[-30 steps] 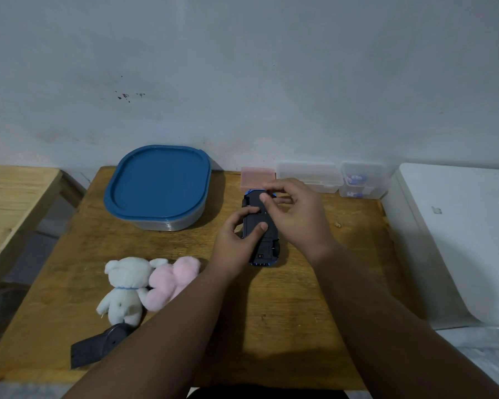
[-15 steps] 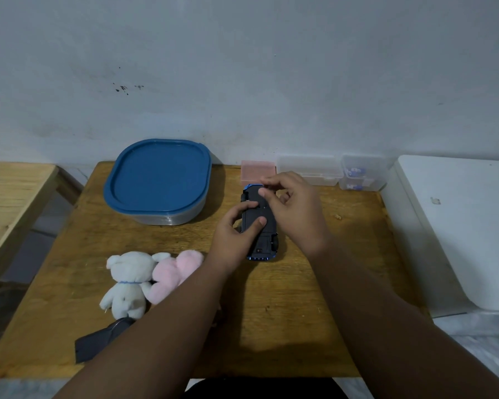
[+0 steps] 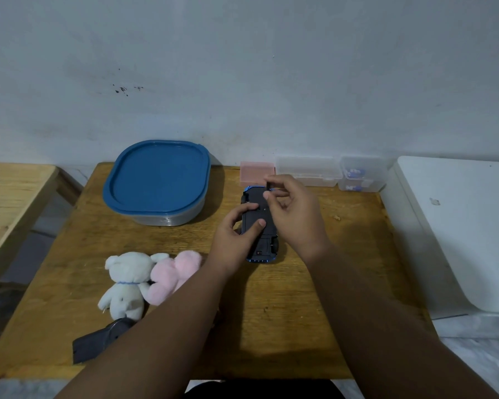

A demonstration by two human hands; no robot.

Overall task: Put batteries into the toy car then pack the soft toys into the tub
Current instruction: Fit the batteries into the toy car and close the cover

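Note:
The toy car point(image 3: 260, 250) lies upside down on the wooden table point(image 3: 271, 326), its dark underside up and its blue body showing at the edges. My left hand point(image 3: 236, 240) grips it from the left, with thumb and forefinger pressed on the underside. Over the car's far end, my right hand point(image 3: 294, 214) pinches a thin dark tool point(image 3: 268, 186) upright between thumb and forefinger. A white teddy bear point(image 3: 127, 280) and a pink soft toy point(image 3: 173, 272) lie side by side at the front left. The tub point(image 3: 167, 218) stands at the back left with its blue lid point(image 3: 156, 180) on.
A pink box point(image 3: 255, 171) and two clear plastic boxes point(image 3: 308, 171) point(image 3: 360, 174) line the wall behind the car. A dark flat object point(image 3: 98, 341) lies near the front left edge. A white appliance point(image 3: 458, 226) borders the table's right side, and another wooden table point(image 3: 12, 191) stands left.
My right hand's fingers have lifted off the car's underside and now pinch the thin dark tool above the far end. My left hand keeps its grip.

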